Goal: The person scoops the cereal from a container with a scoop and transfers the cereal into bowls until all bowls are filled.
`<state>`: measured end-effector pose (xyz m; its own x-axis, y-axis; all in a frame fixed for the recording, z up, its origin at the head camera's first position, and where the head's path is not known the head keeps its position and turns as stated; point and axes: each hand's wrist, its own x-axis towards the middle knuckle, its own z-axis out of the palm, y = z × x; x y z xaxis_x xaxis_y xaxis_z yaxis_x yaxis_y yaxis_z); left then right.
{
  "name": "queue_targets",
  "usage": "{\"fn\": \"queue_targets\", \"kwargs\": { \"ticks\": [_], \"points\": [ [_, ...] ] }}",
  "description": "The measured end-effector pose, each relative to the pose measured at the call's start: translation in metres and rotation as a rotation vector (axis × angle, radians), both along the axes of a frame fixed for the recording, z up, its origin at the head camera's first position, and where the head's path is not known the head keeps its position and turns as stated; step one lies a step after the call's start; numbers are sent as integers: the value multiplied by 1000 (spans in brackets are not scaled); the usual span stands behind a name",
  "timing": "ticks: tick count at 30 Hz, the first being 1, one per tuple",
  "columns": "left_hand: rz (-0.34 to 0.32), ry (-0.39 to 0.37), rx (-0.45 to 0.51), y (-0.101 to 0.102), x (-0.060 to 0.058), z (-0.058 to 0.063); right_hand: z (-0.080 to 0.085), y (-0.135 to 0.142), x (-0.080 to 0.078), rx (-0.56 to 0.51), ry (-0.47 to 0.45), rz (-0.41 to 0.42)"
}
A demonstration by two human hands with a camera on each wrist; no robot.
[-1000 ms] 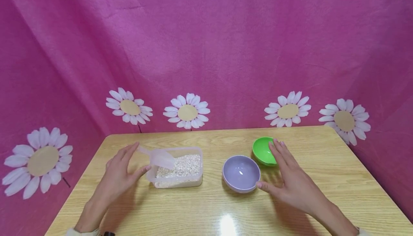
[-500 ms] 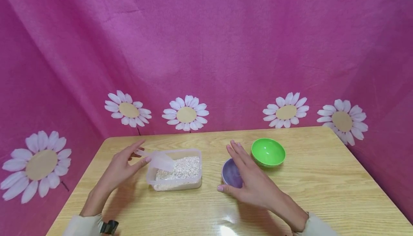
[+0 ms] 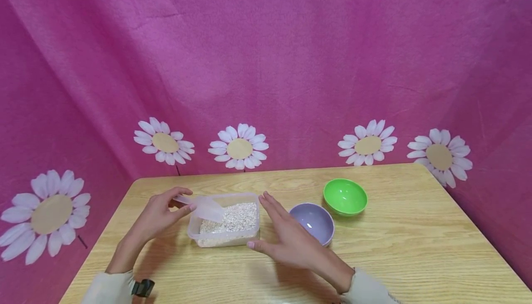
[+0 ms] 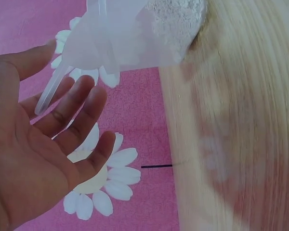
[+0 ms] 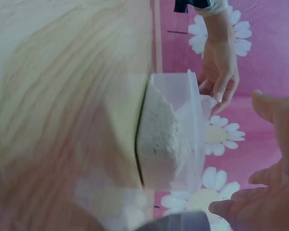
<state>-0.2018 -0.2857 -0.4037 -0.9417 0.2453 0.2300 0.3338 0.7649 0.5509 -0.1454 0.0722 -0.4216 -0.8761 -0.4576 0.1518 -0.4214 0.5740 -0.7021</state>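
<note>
A clear plastic container (image 3: 224,243) of oat flakes (image 3: 241,217) stands left of centre on the table. Its translucent scoop (image 3: 209,209) rests in the oats, handle sticking out over the left rim. My left hand (image 3: 155,218) is around that handle (image 4: 53,90); in the left wrist view it passes between thumb and loosely bent fingers, the thumb apart from it. Palm facing the container, my right hand (image 3: 291,241) holds nothing, its spread fingers near the right wall. Part of the purple bowl (image 3: 314,221) is hidden behind this hand.
A green bowl (image 3: 346,197) sits behind and to the right of the purple one. The wooden table (image 3: 415,230) meets a pink curtain (image 3: 291,63) with daisies along its back and side edges.
My right hand has swept left from beside the green bowl, past the purple bowl, to the container. My left hand has moved slightly in around the scoop handle. The bowls stay put.
</note>
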Motion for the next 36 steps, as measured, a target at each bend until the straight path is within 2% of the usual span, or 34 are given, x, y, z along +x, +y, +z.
{"fn": "queue_targets", "kwargs": {
  "ticks": [3,7,12,15,23,31,36],
  "points": [
    [-43,11,-18,-2,0,-1,-5,-9,-2,-23,-24,-3],
    [-96,-15,-28,-3,2,-2,-12,-17,-4,-49,-55,-4],
    [-156,-68,7,-4,5,-2,-21,-26,-7,-61,-83,-5],
    [-185,-64,24,-6,6,-4,-24,-30,-8,-64,-89,-16],
    [-179,-9,25,-9,6,-11,-32,-35,-13,-95,-89,-58],
    [-169,21,101,-6,12,-17,-39,-37,-15,-126,-97,-76],
    [-179,72,135,-5,14,-24,-41,-38,-17,-132,-90,-78]
  ]
}}
